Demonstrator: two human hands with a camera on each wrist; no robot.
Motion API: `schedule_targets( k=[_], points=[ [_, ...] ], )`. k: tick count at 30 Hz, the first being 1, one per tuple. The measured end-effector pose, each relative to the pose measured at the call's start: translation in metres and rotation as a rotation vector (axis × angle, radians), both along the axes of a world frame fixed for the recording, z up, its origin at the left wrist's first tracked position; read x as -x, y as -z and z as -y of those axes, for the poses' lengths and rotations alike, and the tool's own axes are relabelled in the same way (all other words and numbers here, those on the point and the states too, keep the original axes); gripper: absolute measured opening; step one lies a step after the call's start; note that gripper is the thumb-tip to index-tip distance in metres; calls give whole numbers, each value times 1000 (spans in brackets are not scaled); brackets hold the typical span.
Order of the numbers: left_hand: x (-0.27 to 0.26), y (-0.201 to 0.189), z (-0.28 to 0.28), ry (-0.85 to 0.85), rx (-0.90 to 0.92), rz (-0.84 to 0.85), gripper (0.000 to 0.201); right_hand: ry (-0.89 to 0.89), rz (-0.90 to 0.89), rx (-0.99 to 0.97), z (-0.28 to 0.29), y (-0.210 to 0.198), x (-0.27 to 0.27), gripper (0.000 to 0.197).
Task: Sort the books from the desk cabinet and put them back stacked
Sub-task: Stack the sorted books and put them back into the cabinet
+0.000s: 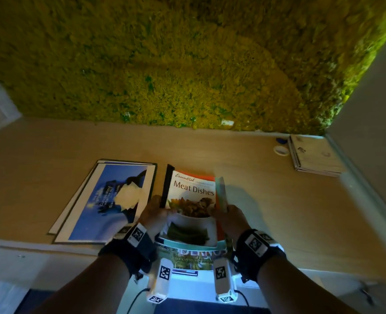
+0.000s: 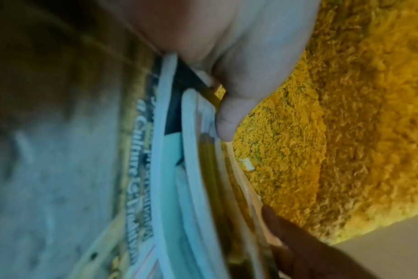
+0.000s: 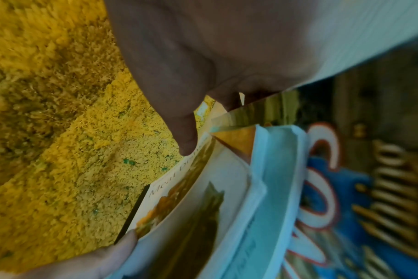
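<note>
Glossy paper covers, fanned unevenly, make up the stack of books (image 1: 191, 225) held over the near edge of the pale wooden desk (image 1: 267, 200), with the "Meat Dishes" cookbook (image 1: 191, 196) on top. The left hand (image 1: 154, 215) grips the stack's left side, thumb curled over the cover, and the right hand (image 1: 228, 217) grips the right side, pinching a thin greenish booklet (image 1: 221, 192) standing on edge. Behind rises a shaggy yellow-green moss wall (image 1: 187, 64); a flat blue poster (image 1: 106, 200) lies left.

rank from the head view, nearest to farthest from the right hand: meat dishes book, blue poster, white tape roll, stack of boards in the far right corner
1. Meat Dishes book: held at its right edge by the right hand.
2. Blue poster: flat on the desk, left of the books.
3. White tape roll: far right, near the wall.
4. Stack of boards: just beyond the roll, in the corner.
</note>
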State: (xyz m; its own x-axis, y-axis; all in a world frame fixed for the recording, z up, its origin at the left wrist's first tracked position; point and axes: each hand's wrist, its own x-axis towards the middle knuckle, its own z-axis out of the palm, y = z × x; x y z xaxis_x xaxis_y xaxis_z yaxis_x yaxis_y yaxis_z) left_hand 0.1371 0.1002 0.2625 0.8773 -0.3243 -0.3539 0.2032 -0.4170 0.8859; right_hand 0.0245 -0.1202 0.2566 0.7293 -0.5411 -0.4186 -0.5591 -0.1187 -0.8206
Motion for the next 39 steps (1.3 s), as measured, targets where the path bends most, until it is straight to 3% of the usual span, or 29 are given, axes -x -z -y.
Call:
schedule_targets(
  k=[1, 3, 6, 8, 11, 14, 18, 25, 30, 36, 39],
  points=[
    [8, -7, 2, 8, 64, -19, 48, 15, 3, -55, 3, -3, 2, 43],
    [24, -22, 3, 6, 156, -2, 37, 78, 42, -142, 9, -6, 7, 45],
    [40, -49, -1, 45, 433, -8, 44, 152, 270, -181, 16, -20, 10, 43],
    [39, -62, -1, 91, 561, 42, 52, 126, 493, -318, 19, -41, 13, 45],
    [30, -84, 6, 146, 569, 137, 47, -4, 661, -380, 25, -81, 23, 46],
    [27, -96, 12, 169, 530, 216, 48, -44, 701, -303, 29, -96, 34, 33],
    [35, -74, 14, 149, 419, 289, 54, -50, 731, -255, 23, -80, 45, 35],
    [45, -37, 23, 51, 455, 266, 66, -71, 701, -271, 11, -54, 50, 36],
    [39, -22, 28, -4, 490, 155, 71, -62, 636, -298, 4, -38, 58, 30],
    [30, -12, 28, 5, 490, 142, 71, -143, 538, -305, 17, -36, 61, 51],
    [29, -11, 28, 27, 501, 148, 71, -107, 557, -354, 18, -37, 60, 41]
  ],
)
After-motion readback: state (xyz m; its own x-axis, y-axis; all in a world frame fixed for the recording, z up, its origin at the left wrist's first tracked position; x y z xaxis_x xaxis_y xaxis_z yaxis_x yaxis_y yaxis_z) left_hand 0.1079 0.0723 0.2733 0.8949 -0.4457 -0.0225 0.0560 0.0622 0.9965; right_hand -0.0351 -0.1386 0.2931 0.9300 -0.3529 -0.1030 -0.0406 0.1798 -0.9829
